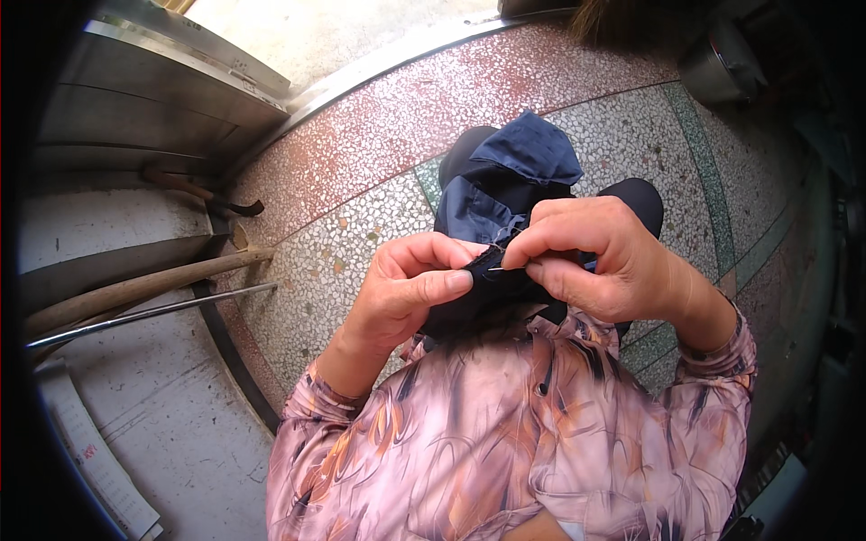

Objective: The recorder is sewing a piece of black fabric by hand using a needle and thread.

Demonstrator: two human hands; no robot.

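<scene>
A dark navy cloth garment (528, 151) lies bunched over my lap. My left hand (410, 284) pinches a dark edge of this cloth between thumb and forefinger. Close beside it, my right hand (600, 257) is closed in a pinch on a thin, shiny needle (496, 269), whose tip points left toward the pinched edge. Thin thread seems to run near the fingers, though it is too fine to trace. Part of the cloth is hidden behind both hands.
To the left stand grey panels with a wooden pole (162, 284), a metal rod (153, 316) and a wooden-handled tool (198, 191). A paper sheet (95, 451) lies lower left. A metal bucket (722, 68) stands far right on the speckled floor (361, 243), near a bristly broom end (600, 22).
</scene>
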